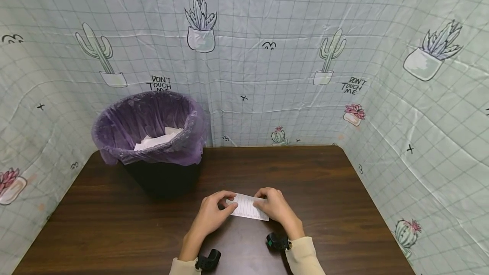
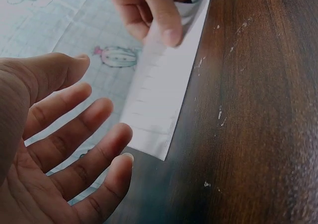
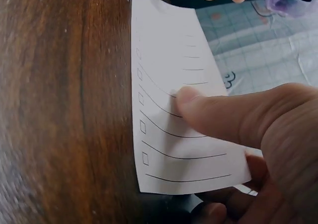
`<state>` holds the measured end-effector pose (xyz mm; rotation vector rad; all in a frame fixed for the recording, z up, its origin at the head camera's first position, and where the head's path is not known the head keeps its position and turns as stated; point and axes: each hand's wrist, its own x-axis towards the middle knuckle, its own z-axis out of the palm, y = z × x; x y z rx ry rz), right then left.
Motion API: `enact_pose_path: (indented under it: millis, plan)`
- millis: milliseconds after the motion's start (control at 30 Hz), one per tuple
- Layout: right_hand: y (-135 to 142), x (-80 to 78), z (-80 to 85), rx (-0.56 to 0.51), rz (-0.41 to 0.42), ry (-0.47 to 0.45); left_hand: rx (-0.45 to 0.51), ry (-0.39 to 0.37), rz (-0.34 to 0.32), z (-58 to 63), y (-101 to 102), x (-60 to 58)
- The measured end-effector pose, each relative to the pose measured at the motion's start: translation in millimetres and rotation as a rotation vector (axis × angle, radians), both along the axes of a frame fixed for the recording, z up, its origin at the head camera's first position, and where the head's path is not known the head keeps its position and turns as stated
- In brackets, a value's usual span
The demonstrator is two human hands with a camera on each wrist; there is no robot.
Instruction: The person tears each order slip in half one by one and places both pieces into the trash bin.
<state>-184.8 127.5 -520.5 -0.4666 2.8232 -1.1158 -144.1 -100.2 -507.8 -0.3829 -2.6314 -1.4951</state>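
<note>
A small white checklist sheet [image 1: 244, 207], printed with ruled lines and a row of little boxes, is held low over the brown table. My right hand [image 1: 277, 205] pinches its right end, the thumb [image 3: 208, 110] pressed on the printed face and the fingers behind. The paper [image 3: 164, 134] bends under that thumb in the right wrist view. At the sheet's left end is my left hand [image 1: 210, 213]. Its fingers [image 2: 74, 149] are spread and relaxed beside the paper [image 2: 164, 95] in the left wrist view, with a gap between thumb and fingertips and nothing gripped.
A black bin [image 1: 164, 177] with a purple liner [image 1: 187, 147] stands at the table's back left, white papers [image 1: 156, 140] inside it. The dark wooden table [image 1: 305, 173] meets a cactus-print cloth [image 1: 252, 67] behind and at both sides. Each wrist wears a black band.
</note>
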Motion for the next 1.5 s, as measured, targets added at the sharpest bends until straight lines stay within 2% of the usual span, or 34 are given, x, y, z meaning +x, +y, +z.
enact_pose_path:
  millis: [233, 333, 533, 700, 767, 1000, 1300, 1500]
  plan:
    - [-0.9, 1.2, -2.2, -0.046, 0.061, 0.02, 0.006, 0.029, -0.017, 0.1, 0.0, -0.7]
    - [-2.4, 2.5, -1.7, -0.062, 0.09, 0.01, 0.012, 0.058, -0.012, 1.4, 1.1, -0.5]
    - [-6.9, 6.1, 3.1, -0.106, 0.156, -0.027, 0.033, 0.066, 0.005, 3.4, 1.5, 0.0]
    - [-9.4, 8.9, 8.6, -0.109, 0.196, -0.012, -0.064, 0.12, 0.053, 1.9, 1.3, 1.3]
    - [-9.8, 9.6, 10.8, -0.109, 0.201, -0.006, -0.105, 0.119, 0.063, 0.1, 1.1, 1.6]
    - [-10.7, 11.5, 16.7, -0.119, 0.209, -0.01, -0.075, 0.024, -0.002, -4.0, 1.5, -0.5]
    - [-12.8, 13.1, 15.8, -0.148, 0.192, -0.022, -0.088, 0.035, -0.048, -5.1, 2.1, 0.1]
    - [-15.1, 12.4, 14.6, -0.165, 0.19, -0.013, -0.08, 0.012, -0.087, -4.9, 2.4, 0.2]
